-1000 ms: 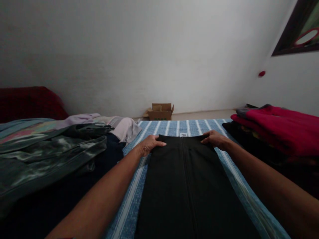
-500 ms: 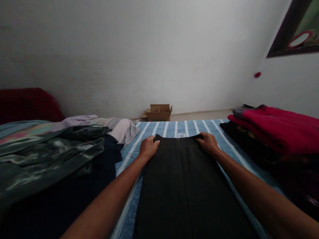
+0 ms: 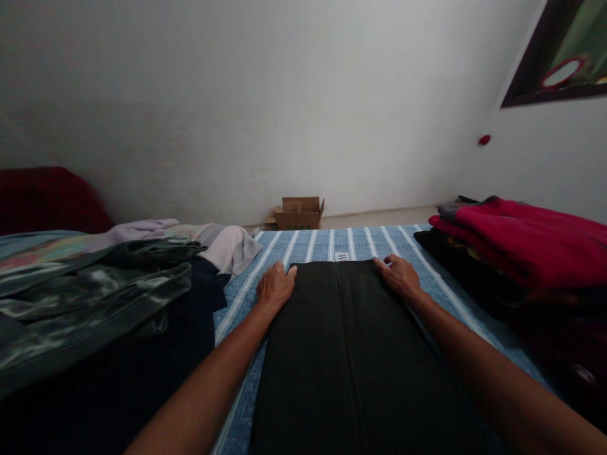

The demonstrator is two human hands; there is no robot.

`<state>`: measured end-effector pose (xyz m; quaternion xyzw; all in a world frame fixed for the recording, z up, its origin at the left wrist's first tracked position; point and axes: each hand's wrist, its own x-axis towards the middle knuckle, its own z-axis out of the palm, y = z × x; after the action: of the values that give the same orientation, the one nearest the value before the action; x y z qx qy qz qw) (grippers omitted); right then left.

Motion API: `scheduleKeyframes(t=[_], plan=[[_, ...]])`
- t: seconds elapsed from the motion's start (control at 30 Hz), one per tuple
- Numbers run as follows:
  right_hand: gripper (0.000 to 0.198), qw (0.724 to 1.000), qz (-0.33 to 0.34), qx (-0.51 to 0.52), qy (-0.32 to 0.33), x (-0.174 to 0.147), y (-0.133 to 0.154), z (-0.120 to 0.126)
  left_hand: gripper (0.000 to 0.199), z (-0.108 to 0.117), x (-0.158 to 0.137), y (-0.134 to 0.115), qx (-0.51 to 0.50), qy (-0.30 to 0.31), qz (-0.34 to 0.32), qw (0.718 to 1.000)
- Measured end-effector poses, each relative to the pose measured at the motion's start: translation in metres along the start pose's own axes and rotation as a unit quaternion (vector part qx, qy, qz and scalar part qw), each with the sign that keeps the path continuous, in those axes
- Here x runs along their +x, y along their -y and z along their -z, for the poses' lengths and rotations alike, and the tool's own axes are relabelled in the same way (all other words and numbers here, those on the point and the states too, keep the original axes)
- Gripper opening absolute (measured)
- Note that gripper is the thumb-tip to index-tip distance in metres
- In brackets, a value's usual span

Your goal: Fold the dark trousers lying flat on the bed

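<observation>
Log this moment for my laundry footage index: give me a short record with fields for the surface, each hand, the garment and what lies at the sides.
surface: blue striped bedcover
garment: black garment, laid flat, a seam down its middle
left hand: left hand palm down on the far left corner of the garment
right hand: right hand palm down on the far right corner
left side: loose clothes pile, unfolded
right side: folded stack, red piece on top
floor beyond: open cardboard box by the wall

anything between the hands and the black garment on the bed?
Nothing visible. The left hand and right hand both rest flat on the far corners of the black garment, in direct contact. The heaped clothes and the red folded stack lie off to the sides.
</observation>
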<state>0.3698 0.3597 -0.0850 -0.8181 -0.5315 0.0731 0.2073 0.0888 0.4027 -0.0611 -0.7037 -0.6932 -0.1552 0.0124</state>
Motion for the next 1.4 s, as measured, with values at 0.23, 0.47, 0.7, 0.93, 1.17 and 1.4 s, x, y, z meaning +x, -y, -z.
scheduleKeyframes(t=[0.23,0.47,0.7,0.93,1.17,1.4], plan=[[0.042,0.999,-0.002,0.024,0.034,0.007,0.004,-0.006,0.034,-0.007,0.007,-0.003,-0.049,0.042,0.013,0.998],[0.041,0.98,-0.023,0.14,0.138,0.02,-0.003,0.007,0.046,0.012,0.02,0.007,-0.168,0.14,0.037,0.975],[0.029,0.938,-0.078,0.26,0.214,0.027,-0.003,0.009,0.034,0.013,0.024,0.005,-0.428,0.261,0.163,0.849],[0.016,0.883,-0.122,0.38,0.248,0.029,-0.004,0.005,0.023,0.016,0.028,-0.002,-0.479,0.292,0.167,0.811],[0.008,0.833,-0.119,0.477,0.255,0.015,0.006,0.025,0.02,0.033,0.022,-0.01,-0.515,0.314,0.154,0.782],[0.011,0.794,0.0,0.579,0.185,-0.015,0.031,0.124,0.041,0.133,0.001,-0.028,-0.596,0.194,0.013,0.779]])
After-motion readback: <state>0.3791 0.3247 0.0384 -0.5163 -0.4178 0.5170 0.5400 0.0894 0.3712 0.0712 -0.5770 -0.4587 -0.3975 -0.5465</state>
